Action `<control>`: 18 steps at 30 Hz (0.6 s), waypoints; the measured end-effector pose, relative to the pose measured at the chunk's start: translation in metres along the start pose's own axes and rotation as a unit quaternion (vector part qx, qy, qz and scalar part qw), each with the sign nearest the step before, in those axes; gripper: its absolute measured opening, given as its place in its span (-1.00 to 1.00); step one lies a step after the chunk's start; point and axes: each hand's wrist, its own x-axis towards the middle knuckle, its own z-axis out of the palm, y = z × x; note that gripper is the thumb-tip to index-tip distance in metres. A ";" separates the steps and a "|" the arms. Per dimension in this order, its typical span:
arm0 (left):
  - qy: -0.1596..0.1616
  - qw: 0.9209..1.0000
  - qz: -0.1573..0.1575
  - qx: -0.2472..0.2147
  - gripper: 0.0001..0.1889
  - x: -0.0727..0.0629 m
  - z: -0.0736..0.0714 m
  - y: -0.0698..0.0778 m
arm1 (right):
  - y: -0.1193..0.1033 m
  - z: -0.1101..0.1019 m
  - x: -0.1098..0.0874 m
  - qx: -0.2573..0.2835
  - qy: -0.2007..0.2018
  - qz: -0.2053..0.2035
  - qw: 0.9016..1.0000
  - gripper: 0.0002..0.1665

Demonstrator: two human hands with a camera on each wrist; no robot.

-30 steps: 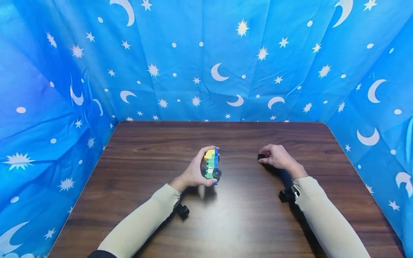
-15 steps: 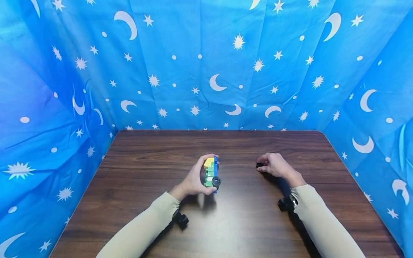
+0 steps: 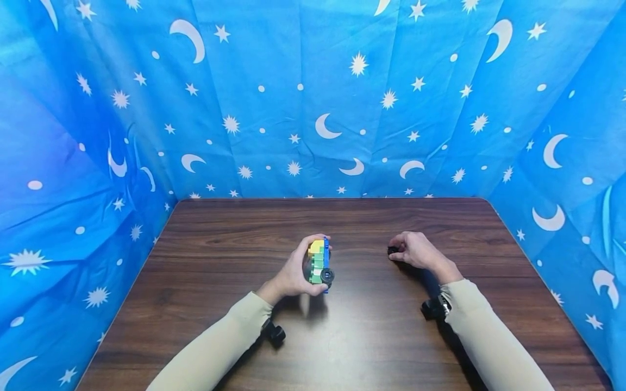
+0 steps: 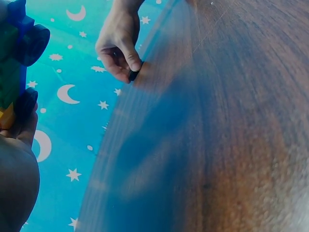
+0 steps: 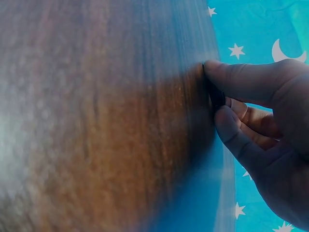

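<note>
My left hand [image 3: 293, 271] grips a toy car [image 3: 318, 262] built of yellow, green and blue toy bricks, raised over the table. The car is turned on its side, with a black wheel [image 3: 327, 276] facing up near my thumb. Two black wheels on its blue base, the upper wheel [image 4: 35, 44] and the lower wheel [image 4: 25, 104], show in the left wrist view. Off to the right, my right hand [image 3: 420, 251] pinches a small round black piece [image 3: 393, 250], like a loose wheel, at the tabletop. Thumb and fingers cover much of this dark piece [image 5: 216, 94] in the right wrist view.
The brown wood-grain table [image 3: 235, 233] spreads under both hands. Blue cloth [image 3: 274, 108] with white moons and stars hangs behind it and along both sides. Each wrist wears a black camera, such as the left camera [image 3: 275, 333] and the right camera [image 3: 432, 308].
The head view has tilted up slightly, so everything sits lower in the picture. Both hands keep their places and their holds.
</note>
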 end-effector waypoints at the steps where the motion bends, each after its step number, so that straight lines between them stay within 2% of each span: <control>1: 0.000 1.000 0.000 0.001 0.01 0.000 0.000 0.000 | -0.001 0.000 0.000 0.001 -0.002 0.003 1.000 -0.68; 18: -0.004 1.000 0.000 -0.002 0.03 0.000 0.000 -0.001 | -0.002 -0.002 0.000 0.009 -0.012 0.014 1.000 -0.61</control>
